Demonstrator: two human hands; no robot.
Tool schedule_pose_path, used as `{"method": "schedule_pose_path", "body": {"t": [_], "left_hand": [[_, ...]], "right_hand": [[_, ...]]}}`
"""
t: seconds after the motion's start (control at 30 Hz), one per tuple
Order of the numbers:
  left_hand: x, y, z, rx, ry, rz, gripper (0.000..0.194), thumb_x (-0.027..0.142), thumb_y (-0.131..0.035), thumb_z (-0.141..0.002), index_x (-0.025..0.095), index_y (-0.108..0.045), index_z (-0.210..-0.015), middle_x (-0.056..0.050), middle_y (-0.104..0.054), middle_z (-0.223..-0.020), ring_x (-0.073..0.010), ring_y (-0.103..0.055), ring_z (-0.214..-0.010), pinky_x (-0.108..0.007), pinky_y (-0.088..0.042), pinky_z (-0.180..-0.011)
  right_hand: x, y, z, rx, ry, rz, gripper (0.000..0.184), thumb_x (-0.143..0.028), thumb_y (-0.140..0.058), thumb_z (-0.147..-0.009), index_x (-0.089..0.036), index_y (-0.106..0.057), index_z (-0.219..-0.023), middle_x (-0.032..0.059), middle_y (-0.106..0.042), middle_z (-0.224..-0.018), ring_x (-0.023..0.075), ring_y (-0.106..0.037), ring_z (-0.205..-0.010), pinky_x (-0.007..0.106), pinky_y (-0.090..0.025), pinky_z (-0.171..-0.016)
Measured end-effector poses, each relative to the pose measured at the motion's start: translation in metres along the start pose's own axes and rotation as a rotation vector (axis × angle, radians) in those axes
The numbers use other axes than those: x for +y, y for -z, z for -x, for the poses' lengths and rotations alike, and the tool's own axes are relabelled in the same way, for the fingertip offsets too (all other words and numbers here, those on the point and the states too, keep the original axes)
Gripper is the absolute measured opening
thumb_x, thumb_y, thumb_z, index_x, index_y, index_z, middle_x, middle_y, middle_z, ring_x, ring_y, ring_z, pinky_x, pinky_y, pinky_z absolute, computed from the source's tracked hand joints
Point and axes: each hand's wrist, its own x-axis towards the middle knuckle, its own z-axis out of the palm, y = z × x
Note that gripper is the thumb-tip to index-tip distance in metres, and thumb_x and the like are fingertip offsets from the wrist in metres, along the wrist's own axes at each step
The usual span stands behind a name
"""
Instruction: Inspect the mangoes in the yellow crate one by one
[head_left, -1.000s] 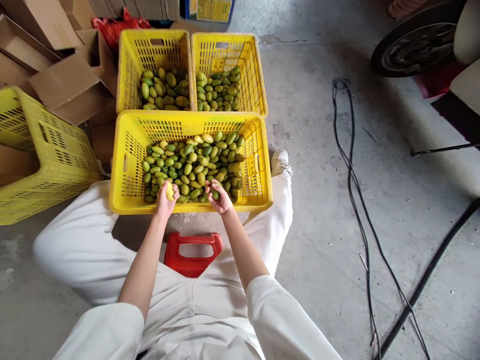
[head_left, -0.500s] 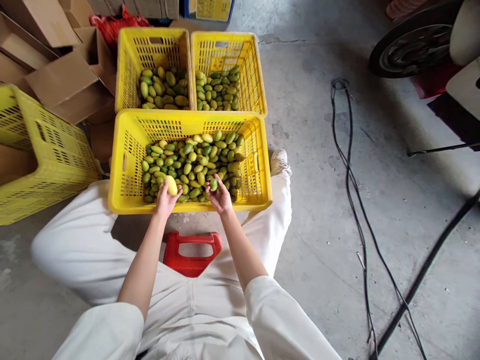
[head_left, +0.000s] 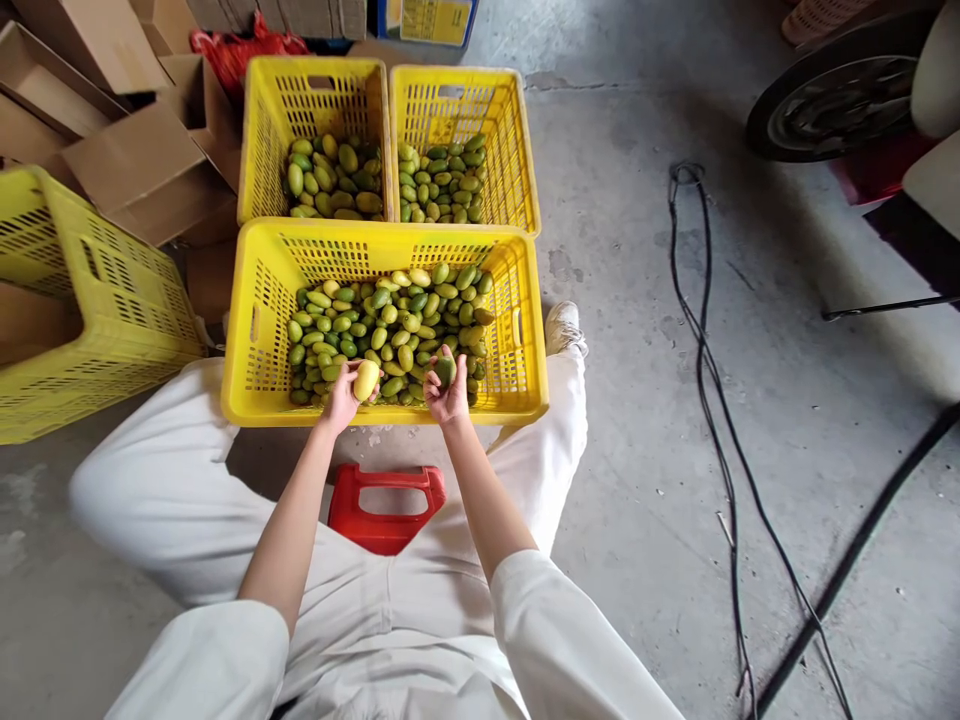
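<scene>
My left hand (head_left: pixel 343 398) is closed around a pale yellow oval fruit (head_left: pixel 366 380), which looks like a small mango. A dark green oval fruit (head_left: pixel 445 373) of the same shape rests in my right hand (head_left: pixel 448 402), fingers curled about it and palm turned up. Both hands are over the near side of a large yellow crate (head_left: pixel 386 411). Inside this crate lies a pile of similar green and yellowish fruits (head_left: pixel 390 325), partly hidden behind my hands.
Two more yellow crates, one at the back left (head_left: pixel 259 150) and one at the back right (head_left: pixel 517 150), hold similar fruits. Another crate (head_left: pixel 135 300) and cardboard boxes (head_left: pixel 146 165) stand left. A red plastic stool (head_left: pixel 386 540) shows between my legs. Black cables (head_left: pixel 705 330) lie on the right floor.
The yellow fruit has turned in my left hand and shifted slightly right. My right hand has moved a little right and opened more to the view, showing the green fruit.
</scene>
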Motion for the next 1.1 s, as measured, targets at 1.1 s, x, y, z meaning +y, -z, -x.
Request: {"method": "schedule_pose_path", "body": {"t": [1.1], "left_hand": [[0.009, 0.004, 0.007, 0.091, -0.019, 0.285, 0.024, 0.044, -0.063, -0.084, 0.02, -0.06, -0.086, 0.0, -0.055, -0.072, -0.0086, -0.049, -0.054, -0.019, -0.04, -0.047]], "right_hand": [[-0.002, -0.001, 0.004, -0.026, -0.235, -0.024, 0.018, -0.037, -0.056, -0.09, -0.022, -0.053, -0.082, 0.0003, -0.063, -0.084, 0.0076, -0.047, -0.054, 0.016, -0.037, -0.04]]}}
